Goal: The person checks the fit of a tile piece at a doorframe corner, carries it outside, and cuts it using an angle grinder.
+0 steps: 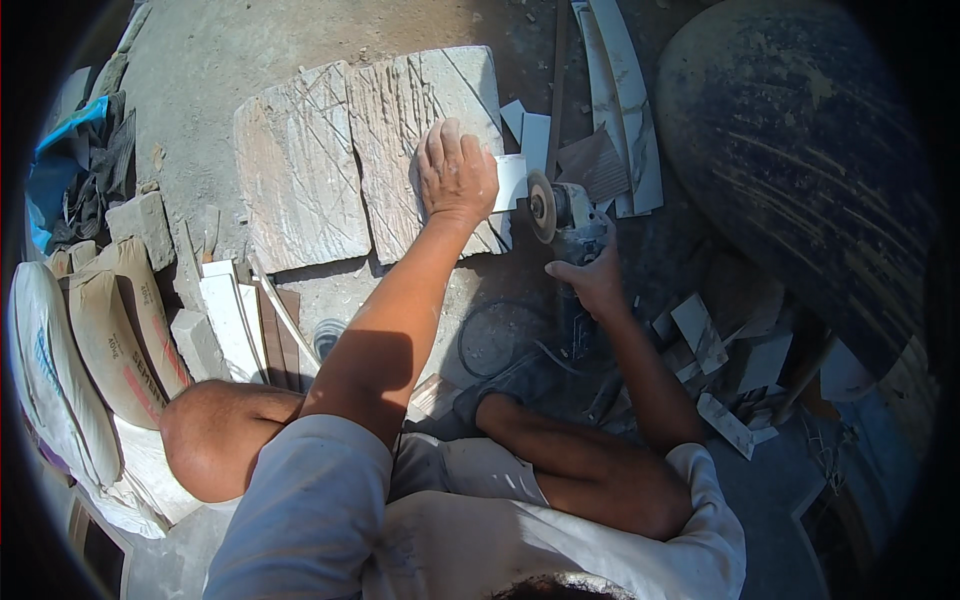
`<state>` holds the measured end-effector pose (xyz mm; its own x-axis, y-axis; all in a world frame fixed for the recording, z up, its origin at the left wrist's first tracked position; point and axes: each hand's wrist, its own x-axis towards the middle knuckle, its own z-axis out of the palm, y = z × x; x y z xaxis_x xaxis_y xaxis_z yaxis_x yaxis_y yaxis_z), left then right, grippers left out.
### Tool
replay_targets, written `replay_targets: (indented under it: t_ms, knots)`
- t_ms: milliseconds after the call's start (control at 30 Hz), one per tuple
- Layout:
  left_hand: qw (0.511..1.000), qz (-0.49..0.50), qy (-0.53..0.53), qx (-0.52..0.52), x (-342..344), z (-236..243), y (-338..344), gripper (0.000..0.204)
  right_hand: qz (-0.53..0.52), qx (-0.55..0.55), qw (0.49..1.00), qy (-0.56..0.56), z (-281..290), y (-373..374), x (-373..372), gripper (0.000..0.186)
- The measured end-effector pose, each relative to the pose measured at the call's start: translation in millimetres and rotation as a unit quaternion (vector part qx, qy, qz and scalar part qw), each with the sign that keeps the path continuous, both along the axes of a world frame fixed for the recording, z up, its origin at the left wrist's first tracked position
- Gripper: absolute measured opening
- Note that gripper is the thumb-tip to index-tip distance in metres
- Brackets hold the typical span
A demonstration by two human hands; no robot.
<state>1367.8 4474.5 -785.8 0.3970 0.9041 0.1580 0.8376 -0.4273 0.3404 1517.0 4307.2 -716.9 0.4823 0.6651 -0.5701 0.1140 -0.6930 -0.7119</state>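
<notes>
My left hand [457,172] presses down on a small white tile piece [510,183], which sticks out past the right edge of a scored stone block [385,130]. Its fingers lie close together, and the palm hides the tile's other end. In my right hand [597,278] is an angle grinder [577,222], gripped by its body. The grinder's round disc [541,207] stands upright just right of the tile's free edge; whether they touch I cannot tell. A second scored block [300,175] lies against the first on its left.
Long white tile strips [625,100] lie beyond the grinder. A big dark rounded object [800,140] fills the far right. Broken tile pieces [700,330] are scattered below it. Filled sacks [110,340] stand at left, near a blue plastic sheet [50,180]. A cable loops near my feet.
</notes>
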Motion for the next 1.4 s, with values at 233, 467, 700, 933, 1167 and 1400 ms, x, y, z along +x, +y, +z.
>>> replay_targets:
  t_ms: [233, 467, 700, 933, 1167, 1400]
  knots:
    - [1.000, 0.000, 0.001, 0.002, -0.5, -0.7, 0.1, 0.029, -0.007, -0.007, 1.000, 0.007, 1.7, 4.3, -1.7, 0.101]
    - [1.000, -0.001, -0.005, 0.011, -0.4, 0.0, 0.4, 0.028, -0.003, -0.003, 1.000, -0.007, 3.4, 6.6, -2.3, 0.101]
    - [1.000, -0.002, -0.004, 0.002, -0.4, 0.5, 0.7, 0.028, -0.003, 0.006, 1.000, 0.000, 1.7, 9.0, -0.5, 0.099]
    - [1.000, -0.003, 0.003, 0.005, -0.9, 1.2, 0.5, 0.028, -0.004, 0.011, 1.000, 0.004, -0.3, 11.0, 0.1, 0.099]
    - [1.000, -0.005, -0.005, 0.005, -1.6, 0.2, 0.7, 0.028, -0.005, 0.017, 1.000, 0.025, 1.0, 14.3, 1.0, 0.099]
    - [1.000, -0.004, -0.003, 0.015, -0.2, 0.8, 1.0, 0.028, -0.010, -0.001, 1.000, 0.008, 4.7, 18.0, -0.2, 0.099]
